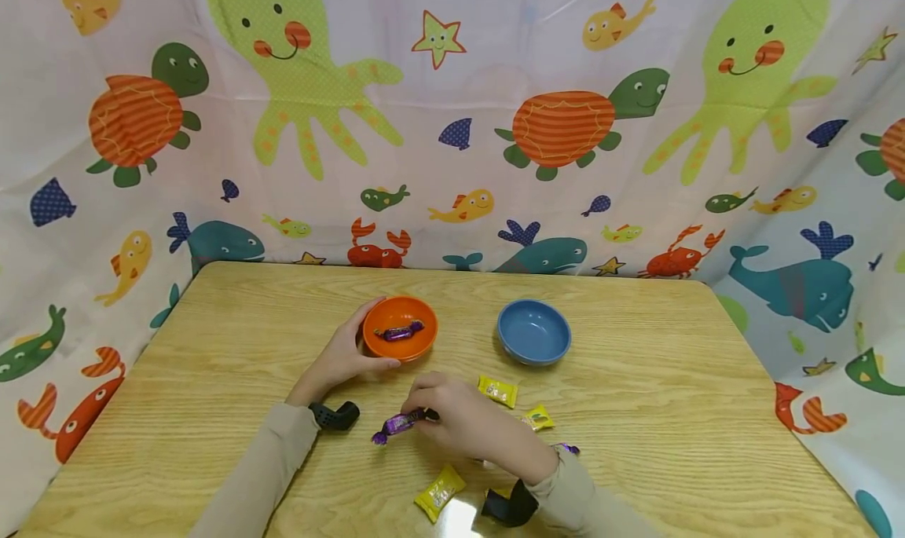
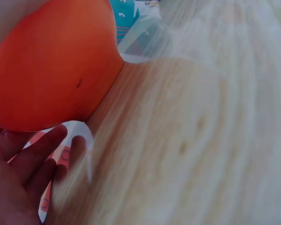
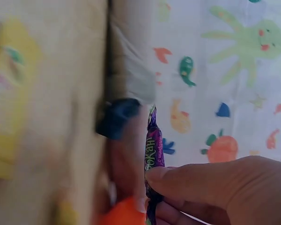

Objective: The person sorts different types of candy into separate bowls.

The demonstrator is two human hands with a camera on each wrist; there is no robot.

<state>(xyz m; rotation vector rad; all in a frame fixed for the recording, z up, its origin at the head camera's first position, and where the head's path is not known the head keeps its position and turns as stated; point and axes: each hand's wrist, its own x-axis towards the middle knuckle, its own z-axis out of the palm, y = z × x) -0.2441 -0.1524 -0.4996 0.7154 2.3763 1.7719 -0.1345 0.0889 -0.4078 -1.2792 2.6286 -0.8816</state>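
An orange bowl (image 1: 367,344) stands left of the table's middle, a purple-wrapped candy (image 1: 400,333) lying in it. My left hand (image 1: 344,353) holds the bowl by its left side, thumb in front and fingers behind; the left wrist view shows fingers (image 2: 42,150) against its wall. In front of the bowl, my right hand (image 1: 459,416) pinches another purple-wrapped candy (image 1: 399,424) between thumb and fingers. The right wrist view shows this candy (image 3: 153,145) with its lettering, one end sticking out past the thumb.
A blue bowl (image 1: 533,332) stands to the right of the orange one. Yellow-wrapped candies (image 1: 498,391), (image 1: 440,492), (image 1: 539,418) lie around my right hand. One more purple wrapper (image 1: 568,448) shows partly behind the right wrist. A curtain with sea animals (image 1: 452,129) hangs behind the table.
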